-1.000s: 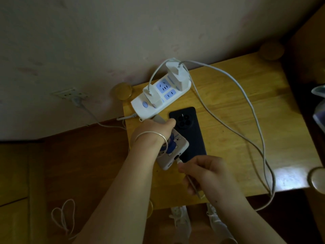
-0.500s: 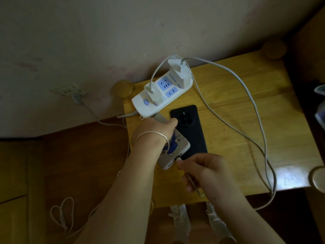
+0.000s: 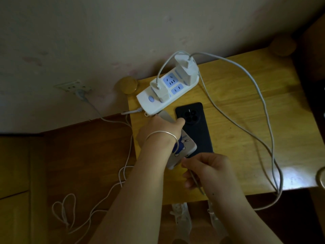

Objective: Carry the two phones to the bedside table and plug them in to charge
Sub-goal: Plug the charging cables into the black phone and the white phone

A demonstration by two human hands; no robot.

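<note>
Over the table [image 3: 246, 120], both hands [image 3: 207, 169] grip white phone [image 3: 182, 152] and cable [image 3: 197, 182].

Wooden table [image 3: 237, 124] fills centre-right of frame, left edge near the wall. On it: white power strip [image 3: 167, 93] at upper left of the top, two chargers plugged in; dark phone [image 3: 195, 131] face down just below the strip; white-cased phone [image 3: 182, 148] touching the dark phone's left edge; grey cables [image 3: 263, 103] looping across the right half and over the front edge.
</note>
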